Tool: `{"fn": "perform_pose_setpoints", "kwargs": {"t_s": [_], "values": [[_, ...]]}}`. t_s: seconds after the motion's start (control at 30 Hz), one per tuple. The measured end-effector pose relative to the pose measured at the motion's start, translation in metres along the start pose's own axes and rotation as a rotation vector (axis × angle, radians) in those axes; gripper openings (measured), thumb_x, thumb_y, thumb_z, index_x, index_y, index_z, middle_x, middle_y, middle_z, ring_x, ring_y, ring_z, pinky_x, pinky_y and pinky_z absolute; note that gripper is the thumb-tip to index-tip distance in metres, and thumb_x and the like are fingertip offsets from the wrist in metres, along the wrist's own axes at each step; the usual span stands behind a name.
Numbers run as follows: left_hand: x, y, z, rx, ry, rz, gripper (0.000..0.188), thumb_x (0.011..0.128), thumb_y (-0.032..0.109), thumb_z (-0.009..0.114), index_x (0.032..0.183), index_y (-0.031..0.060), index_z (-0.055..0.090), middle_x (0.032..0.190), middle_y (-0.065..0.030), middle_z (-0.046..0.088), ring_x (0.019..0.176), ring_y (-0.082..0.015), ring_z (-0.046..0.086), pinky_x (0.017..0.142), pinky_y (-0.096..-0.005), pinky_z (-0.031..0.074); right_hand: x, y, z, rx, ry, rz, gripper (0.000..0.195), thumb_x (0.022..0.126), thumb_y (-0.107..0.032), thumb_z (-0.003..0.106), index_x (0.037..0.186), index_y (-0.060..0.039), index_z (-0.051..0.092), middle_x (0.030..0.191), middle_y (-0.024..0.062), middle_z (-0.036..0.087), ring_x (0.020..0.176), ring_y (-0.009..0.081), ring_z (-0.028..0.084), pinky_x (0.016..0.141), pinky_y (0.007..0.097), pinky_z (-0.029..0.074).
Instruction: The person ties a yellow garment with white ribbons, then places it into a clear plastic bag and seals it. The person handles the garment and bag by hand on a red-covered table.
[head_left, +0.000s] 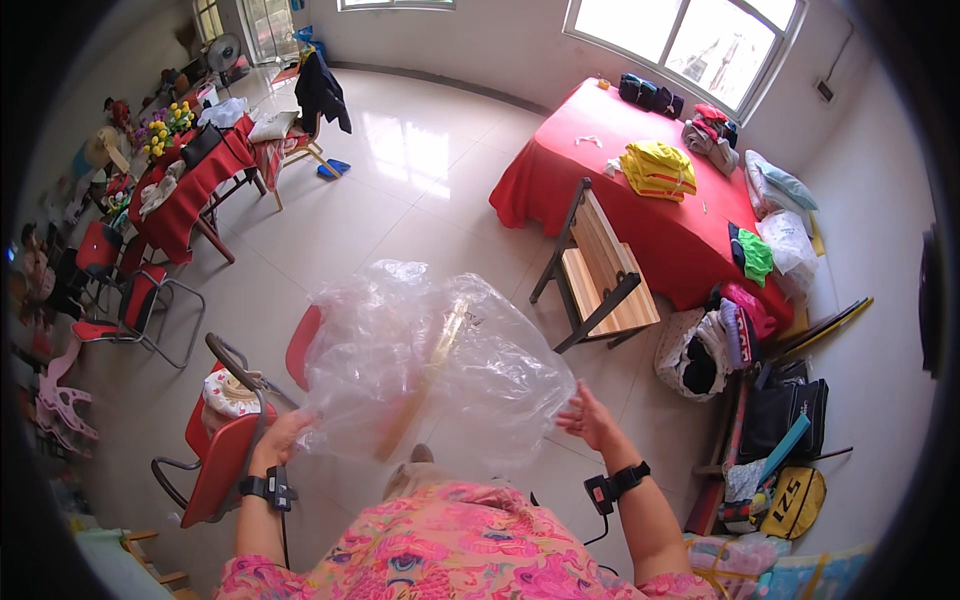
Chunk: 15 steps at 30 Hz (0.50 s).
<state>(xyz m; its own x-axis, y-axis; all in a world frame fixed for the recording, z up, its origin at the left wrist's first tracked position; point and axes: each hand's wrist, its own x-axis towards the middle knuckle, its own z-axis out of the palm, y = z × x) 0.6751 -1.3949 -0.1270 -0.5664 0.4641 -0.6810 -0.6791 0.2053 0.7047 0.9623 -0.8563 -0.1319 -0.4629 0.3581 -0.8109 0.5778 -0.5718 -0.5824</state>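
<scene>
A large clear plastic bag or sheet (442, 360), crumpled and puffed up, spreads in front of my body above the tiled floor. My left hand (283, 439) has its fingers curled on the near left edge of the plastic. At the right edge, my right hand (589, 418) has its fingers spread; they meet or nearly meet the film, and no clear grip shows. A long yellowish strip (420, 390) runs lengthwise at the middle of the plastic; whether it lies on it or behind it, I cannot tell. Each wrist wears a black strapped device.
A red folding chair (232, 442) bearing a patterned cloth item stands close to my left hand. Ahead right is a wooden bench (592, 274), beside a red-covered table (540, 169) holding folded yellow cloth (657, 171). Bags (694, 356) crowd the right wall. Another person sits far left.
</scene>
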Motion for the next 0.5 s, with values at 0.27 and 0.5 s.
{"fn": "perform_pose_setpoints", "kwargs": {"t_s": [0.27, 0.5], "values": [[-0.001, -0.018, -0.03, -0.109, 0.058, 0.059, 0.038, 0.1, 0.029, 0.054, 0.131, 0.0068, 0.056, 0.118, -0.0066, 0.066, 0.102, -0.0187, 0.065, 0.085, -0.0328, 0.054, 0.045, 0.053, 0.024, -0.029, -0.225, 0.102, 0.074, 0.088, -0.042, 0.071, 0.141, -0.0026, 0.038, 0.124, 0.0217, 0.056, 0.105, 0.0294, 0.061, 0.088, 0.0386, 0.053], [-0.07, 0.103, 0.089, -0.047, 0.101, 0.461, 0.037, 0.1, 0.009, 0.045, 0.137, 0.0102, 0.051, 0.131, -0.0176, 0.059, 0.114, -0.0271, 0.062, 0.093, -0.0382, 0.054, 0.073, 0.067, 0.05, -0.276, -0.322, -0.015, 0.068, 0.089, -0.04, 0.07, 0.137, 0.0014, 0.044, 0.12, 0.0169, 0.059, 0.101, 0.0248, 0.062, 0.086, 0.0366, 0.053]]}}
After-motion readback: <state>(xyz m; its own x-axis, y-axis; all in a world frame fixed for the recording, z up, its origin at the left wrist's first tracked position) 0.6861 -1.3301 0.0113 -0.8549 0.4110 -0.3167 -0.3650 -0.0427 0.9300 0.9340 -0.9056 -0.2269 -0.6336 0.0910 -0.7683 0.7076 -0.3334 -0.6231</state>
